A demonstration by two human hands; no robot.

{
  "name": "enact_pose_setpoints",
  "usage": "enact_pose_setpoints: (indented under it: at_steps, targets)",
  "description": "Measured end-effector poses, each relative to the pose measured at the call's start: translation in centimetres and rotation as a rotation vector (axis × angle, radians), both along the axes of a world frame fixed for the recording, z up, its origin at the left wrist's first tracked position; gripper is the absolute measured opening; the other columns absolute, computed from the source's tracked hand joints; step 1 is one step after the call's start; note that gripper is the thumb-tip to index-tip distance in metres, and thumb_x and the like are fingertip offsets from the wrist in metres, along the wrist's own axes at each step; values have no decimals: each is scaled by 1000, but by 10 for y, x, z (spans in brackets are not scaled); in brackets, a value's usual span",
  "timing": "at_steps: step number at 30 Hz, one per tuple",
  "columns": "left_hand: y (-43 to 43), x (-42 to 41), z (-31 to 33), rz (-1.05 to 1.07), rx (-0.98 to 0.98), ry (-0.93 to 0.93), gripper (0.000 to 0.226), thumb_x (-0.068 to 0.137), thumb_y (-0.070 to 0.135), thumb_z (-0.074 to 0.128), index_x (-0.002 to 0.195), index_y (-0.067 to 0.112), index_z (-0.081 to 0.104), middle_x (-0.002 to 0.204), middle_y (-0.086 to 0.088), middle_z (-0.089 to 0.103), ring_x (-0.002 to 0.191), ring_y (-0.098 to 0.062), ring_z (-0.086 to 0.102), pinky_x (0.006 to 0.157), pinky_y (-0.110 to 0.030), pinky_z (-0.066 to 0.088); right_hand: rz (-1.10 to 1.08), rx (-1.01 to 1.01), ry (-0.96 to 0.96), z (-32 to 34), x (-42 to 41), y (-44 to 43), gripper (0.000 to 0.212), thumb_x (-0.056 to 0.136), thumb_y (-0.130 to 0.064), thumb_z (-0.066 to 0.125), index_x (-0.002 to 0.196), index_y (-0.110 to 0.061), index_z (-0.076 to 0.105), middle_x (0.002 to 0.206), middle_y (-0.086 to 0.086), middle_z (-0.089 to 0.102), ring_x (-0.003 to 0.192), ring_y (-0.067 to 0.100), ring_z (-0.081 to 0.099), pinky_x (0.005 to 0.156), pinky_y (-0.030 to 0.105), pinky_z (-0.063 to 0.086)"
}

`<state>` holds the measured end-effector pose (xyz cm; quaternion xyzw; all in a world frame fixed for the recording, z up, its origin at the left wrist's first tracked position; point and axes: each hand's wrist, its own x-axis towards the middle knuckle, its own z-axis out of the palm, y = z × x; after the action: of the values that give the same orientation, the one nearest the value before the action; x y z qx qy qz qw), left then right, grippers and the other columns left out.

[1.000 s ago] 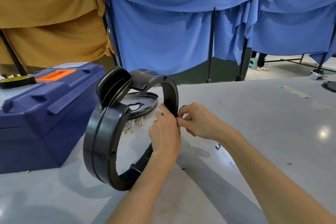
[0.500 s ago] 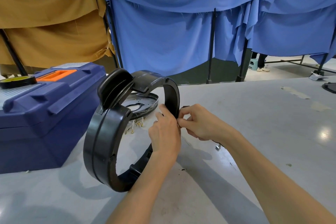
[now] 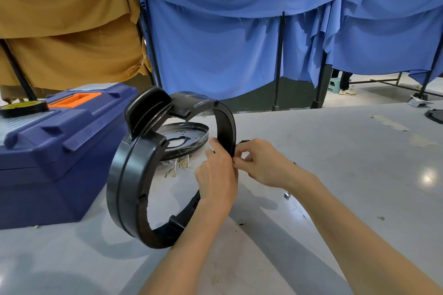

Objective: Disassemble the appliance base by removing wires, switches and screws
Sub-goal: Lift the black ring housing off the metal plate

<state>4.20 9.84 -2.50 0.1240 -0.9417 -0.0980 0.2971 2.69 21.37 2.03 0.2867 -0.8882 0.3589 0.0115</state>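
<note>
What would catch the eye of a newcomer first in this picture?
First, the big black ring standing on its edge in the middle of the grey table, with the left hand holding its right side and the right hand pinching at the rim there. Next, the dark blue toolbox just left of the ring, and the blue curtains hanging behind the table.
</note>
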Motion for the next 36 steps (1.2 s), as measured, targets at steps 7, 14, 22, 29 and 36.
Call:
enact_pose_setpoints:
  at_steps: [7, 14, 22, 29, 36]
  targets:
    - [-8, -5, 2, -22, 78, 6, 53, 96, 31, 53, 134, 3, 29, 101, -7, 65, 88, -29, 67, 62, -31, 34, 108, -137, -149, 3, 3, 10, 29, 97, -30, 57, 71, -19, 61, 41, -1, 40, 37, 16, 26, 39, 22, 25]
    - [-14, -7, 5, 2, 174, 58, 47, 96, 35, 51, 129, 5, 35, 88, -4, 65, 81, -28, 65, 67, -31, 28, 141, -157, -225, 4, -1, 22, 32, 98, -34, 56, 77, -10, 63, 41, 2, 39, 36, 16, 23, 37, 21, 24]
    - [-14, -6, 7, -33, 219, 41, 44, 95, 25, 48, 131, 2, 35, 87, -7, 64, 68, -24, 52, 61, -35, 36, -83, 114, -225, 8, -23, 64, 31, 96, -31, 57, 74, -10, 63, 40, 1, 49, 30, 18, 34, 36, 20, 32]
    - [-13, -6, 6, -35, 205, 23, 43, 96, 25, 48, 131, 3, 34, 87, -6, 64, 70, -25, 57, 61, -35, 37, -202, 324, -520, 6, -30, 102, 29, 92, -20, 61, 68, -5, 62, 44, 8, 44, 34, 18, 23, 38, 17, 25]
    - [-11, -8, 3, -30, 164, 20, 49, 96, 27, 47, 135, 1, 32, 95, -10, 65, 80, -29, 64, 62, -36, 39, -268, 479, -696, 8, -29, 115, 36, 91, -23, 64, 59, -5, 66, 43, 5, 38, 35, 16, 21, 41, 17, 22]
